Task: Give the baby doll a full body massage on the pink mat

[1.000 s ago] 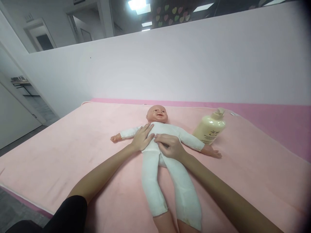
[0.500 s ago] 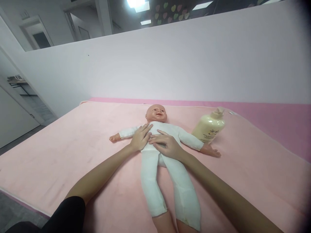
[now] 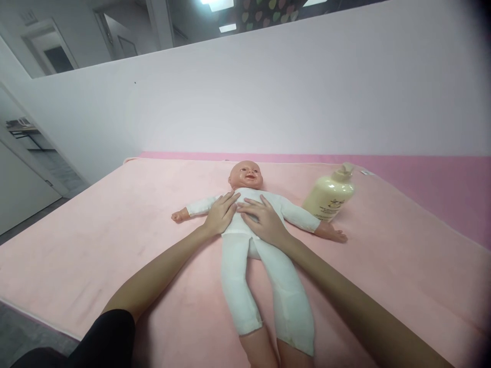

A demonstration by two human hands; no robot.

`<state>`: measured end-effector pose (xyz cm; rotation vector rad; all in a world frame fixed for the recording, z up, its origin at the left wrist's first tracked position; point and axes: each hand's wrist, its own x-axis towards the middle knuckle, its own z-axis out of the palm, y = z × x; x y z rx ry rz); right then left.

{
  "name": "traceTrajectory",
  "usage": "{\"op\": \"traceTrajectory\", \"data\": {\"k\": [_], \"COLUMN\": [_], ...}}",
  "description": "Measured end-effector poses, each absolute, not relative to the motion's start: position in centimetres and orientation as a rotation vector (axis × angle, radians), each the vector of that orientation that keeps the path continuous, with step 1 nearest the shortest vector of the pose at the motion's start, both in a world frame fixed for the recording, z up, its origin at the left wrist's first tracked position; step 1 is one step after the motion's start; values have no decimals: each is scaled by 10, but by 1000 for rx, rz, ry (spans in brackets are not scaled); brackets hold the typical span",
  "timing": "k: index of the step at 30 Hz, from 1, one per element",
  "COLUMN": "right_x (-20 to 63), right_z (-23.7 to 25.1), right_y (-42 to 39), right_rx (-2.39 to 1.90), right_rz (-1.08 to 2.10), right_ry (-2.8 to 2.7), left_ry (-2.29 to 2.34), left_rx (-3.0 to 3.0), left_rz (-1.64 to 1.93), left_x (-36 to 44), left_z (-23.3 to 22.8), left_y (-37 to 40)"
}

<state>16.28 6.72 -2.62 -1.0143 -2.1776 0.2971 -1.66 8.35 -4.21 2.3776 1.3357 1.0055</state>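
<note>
Doll (image 3: 245, 204) lies face-up; my left hand (image 3: 220, 214) and right hand (image 3: 264, 220) rest flat, fingers spread, on its chest. Soft cloth torso, probably light; best gripped at the trunk.

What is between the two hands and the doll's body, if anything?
Nothing visible. The left hand and the right hand lie flat, directly on the doll, on its white-clothed chest.
</note>
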Motion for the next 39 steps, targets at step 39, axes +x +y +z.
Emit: {"op": "traceTrajectory", "data": {"k": [39], "right_x": [288], "right_z": [-50], "right_y": [23], "right_rx": [-2122], "right_rz": [-261], "right_ry": [-1834], "left_ry": [1947], "left_rx": [2228], "left_rz": [762], "left_x": [-170], "left_z": [-27], "left_y": [69]}}
